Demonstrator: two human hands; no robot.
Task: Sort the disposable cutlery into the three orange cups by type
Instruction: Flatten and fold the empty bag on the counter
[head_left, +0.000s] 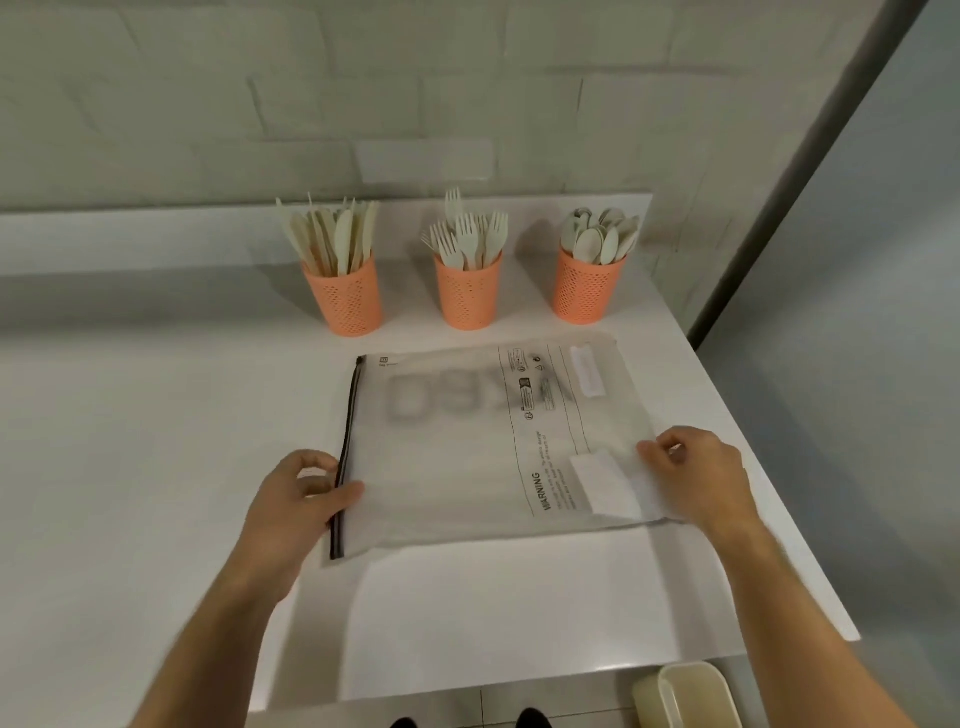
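Against a pale tiled wall, a white tabletop carries three orange cups in a row: the left cup holds knives, the middle cup forks and the right cup spoons. In front of them lies a flat frosted zip bag printed with a warning. The left hand pinches the bag's dark zipper edge between thumb and curled fingers, while the right hand grips the opposite edge, near a cream bin below the tabletop.
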